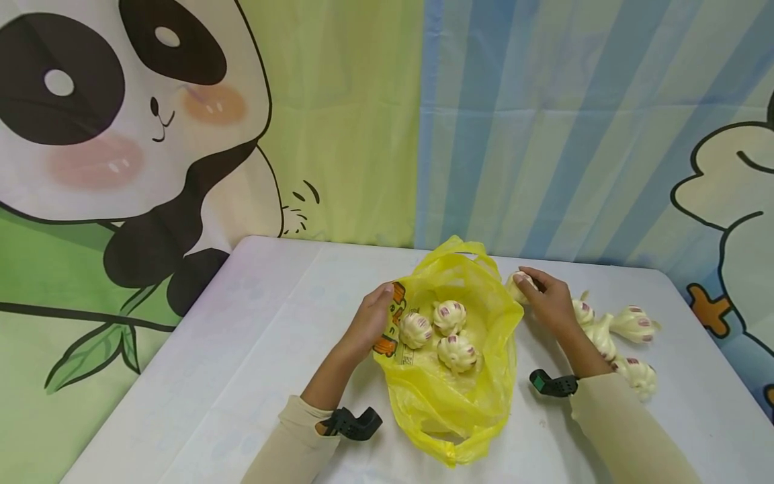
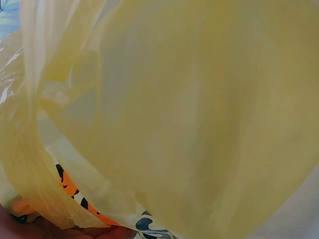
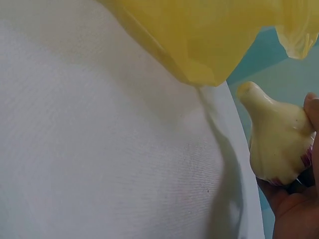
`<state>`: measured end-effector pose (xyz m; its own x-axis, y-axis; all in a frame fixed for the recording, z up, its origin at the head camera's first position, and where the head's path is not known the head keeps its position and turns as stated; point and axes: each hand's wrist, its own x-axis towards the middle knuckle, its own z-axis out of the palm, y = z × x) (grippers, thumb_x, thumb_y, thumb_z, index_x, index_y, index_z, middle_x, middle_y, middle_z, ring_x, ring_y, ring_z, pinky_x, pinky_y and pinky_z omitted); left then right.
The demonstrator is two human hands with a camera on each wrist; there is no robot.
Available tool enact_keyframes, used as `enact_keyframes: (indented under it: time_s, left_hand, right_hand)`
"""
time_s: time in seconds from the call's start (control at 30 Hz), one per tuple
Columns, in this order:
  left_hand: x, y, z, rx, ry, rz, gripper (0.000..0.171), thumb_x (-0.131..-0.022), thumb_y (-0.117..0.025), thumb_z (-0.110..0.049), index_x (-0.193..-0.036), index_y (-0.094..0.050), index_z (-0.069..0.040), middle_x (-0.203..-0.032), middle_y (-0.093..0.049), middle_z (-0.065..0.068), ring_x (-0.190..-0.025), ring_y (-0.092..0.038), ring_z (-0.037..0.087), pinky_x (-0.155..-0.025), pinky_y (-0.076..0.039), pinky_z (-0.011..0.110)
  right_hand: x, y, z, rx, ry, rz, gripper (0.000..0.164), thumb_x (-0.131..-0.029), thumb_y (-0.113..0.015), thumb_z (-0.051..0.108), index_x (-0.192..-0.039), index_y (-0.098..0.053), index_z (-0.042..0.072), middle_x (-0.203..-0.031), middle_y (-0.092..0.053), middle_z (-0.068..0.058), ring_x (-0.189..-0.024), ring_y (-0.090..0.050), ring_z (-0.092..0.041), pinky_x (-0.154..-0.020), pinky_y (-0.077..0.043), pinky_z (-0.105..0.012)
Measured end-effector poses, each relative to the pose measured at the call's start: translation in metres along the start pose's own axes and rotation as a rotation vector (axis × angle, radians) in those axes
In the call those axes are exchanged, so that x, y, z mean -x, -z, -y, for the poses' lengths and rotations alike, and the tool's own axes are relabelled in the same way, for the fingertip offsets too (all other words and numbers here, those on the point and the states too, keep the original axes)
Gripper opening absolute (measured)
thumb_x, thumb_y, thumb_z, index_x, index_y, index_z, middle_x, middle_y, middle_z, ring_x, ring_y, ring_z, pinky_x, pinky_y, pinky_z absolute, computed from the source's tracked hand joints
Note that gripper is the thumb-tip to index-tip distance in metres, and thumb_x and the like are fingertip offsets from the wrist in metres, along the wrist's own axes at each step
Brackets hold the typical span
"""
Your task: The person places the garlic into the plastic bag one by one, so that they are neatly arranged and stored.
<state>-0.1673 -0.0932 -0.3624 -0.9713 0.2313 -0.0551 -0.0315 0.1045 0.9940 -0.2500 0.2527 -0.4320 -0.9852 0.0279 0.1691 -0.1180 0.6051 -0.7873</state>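
A yellow plastic bag (image 1: 453, 403) lies with its mouth spread wide on the table. Inside it are three garlic bulbs (image 1: 457, 353), white with purple marks. My left hand (image 1: 369, 323) grips the bag's left rim, beside an orange printed pattern; in the left wrist view yellow film fills most of the picture. At the bag's right rim, my right hand (image 1: 549, 302) holds another garlic bulb (image 3: 279, 134) between thumb and fingers, its stem pointing away from the palm. The right wrist view shows that bulb raised beside the bag's hanging edge.
Several more garlic bulbs (image 1: 633, 324) sit in a loose group on the white table (image 1: 272, 302), to the right of the bag and near my right forearm. A printed cloth (image 1: 351, 121) with a panda and stripes hangs behind the table's far edge.
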Motion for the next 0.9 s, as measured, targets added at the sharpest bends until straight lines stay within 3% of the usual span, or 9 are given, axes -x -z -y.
enact_keyframes:
  time_s: [0.13,0.33,0.43,0.53,0.6,0.7,0.9]
  left_hand:
    - [0.0,0.0,-0.001,-0.002,-0.004,-0.002,0.045,-0.109,-0.022,-0.024,-0.134,-0.048,0.003,-0.109,-0.053,0.027,-0.102,-0.049,0.043,-0.085,-0.04,0.035]
    - [0.001,-0.001,-0.002,-0.001,-0.004,0.001,0.044,-0.109,-0.023,-0.023,-0.129,-0.049,0.005,-0.106,-0.051,0.028,-0.099,-0.049,0.044,-0.083,-0.04,0.035]
    - [0.002,-0.001,-0.003,0.001,-0.003,-0.002,0.043,-0.109,-0.024,-0.023,-0.127,-0.05,0.006,-0.105,-0.051,0.029,-0.098,-0.048,0.044,-0.083,-0.039,0.035]
    - [0.001,0.0,-0.002,-0.002,0.0,-0.004,0.043,-0.109,-0.024,-0.023,-0.127,-0.05,0.006,-0.105,-0.051,0.028,-0.098,-0.049,0.043,-0.084,-0.039,0.036]
    - [0.001,0.0,-0.002,-0.005,0.005,-0.006,0.043,-0.109,-0.024,-0.023,-0.126,-0.05,0.005,-0.105,-0.051,0.027,-0.098,-0.049,0.042,-0.085,-0.038,0.036]
    - [0.0,0.0,-0.001,-0.011,0.008,-0.01,0.043,-0.109,-0.023,-0.024,-0.126,-0.05,0.005,-0.106,-0.051,0.026,-0.099,-0.049,0.04,-0.087,-0.037,0.037]
    - [-0.001,-0.001,-0.001,-0.011,0.008,-0.002,0.043,-0.109,-0.024,-0.024,-0.125,-0.05,0.006,-0.106,-0.05,0.027,-0.099,-0.048,0.04,-0.085,-0.037,0.036]
  right_hand:
    - [-0.001,0.002,0.004,-0.004,0.01,-0.011,0.061,-0.098,-0.052,0.051,-0.14,-0.053,0.007,-0.137,-0.052,-0.017,-0.12,-0.049,-0.031,-0.081,-0.041,-0.023]
    - [-0.004,0.007,0.01,-0.036,0.006,-0.016,0.062,-0.097,-0.052,0.052,-0.141,-0.052,0.008,-0.14,-0.05,-0.017,-0.125,-0.047,-0.033,-0.078,-0.041,-0.018]
    - [-0.005,0.01,0.013,-0.039,0.011,-0.023,0.064,-0.097,-0.051,0.053,-0.141,-0.052,0.007,-0.142,-0.047,-0.019,-0.128,-0.044,-0.035,-0.089,-0.046,-0.031]
    - [-0.005,0.013,0.016,-0.047,0.022,-0.024,0.064,-0.097,-0.051,0.053,-0.141,-0.052,0.006,-0.144,-0.045,-0.02,-0.132,-0.04,-0.037,-0.099,-0.04,-0.051]
    - [-0.006,0.015,0.019,-0.057,0.024,-0.019,0.065,-0.097,-0.051,0.053,-0.141,-0.051,0.005,-0.144,-0.044,-0.02,-0.133,-0.039,-0.038,-0.1,-0.037,-0.055]
    - [-0.007,0.018,0.022,-0.045,0.021,-0.028,0.064,-0.097,-0.051,0.053,-0.141,-0.052,0.007,-0.143,-0.046,-0.018,-0.131,-0.042,-0.036,-0.097,-0.041,-0.047]
    - [-0.009,0.024,0.033,-0.04,0.045,-0.079,0.06,-0.098,-0.051,0.051,-0.139,-0.054,0.006,-0.137,-0.053,-0.016,-0.123,-0.05,-0.032,-0.079,-0.041,-0.013]
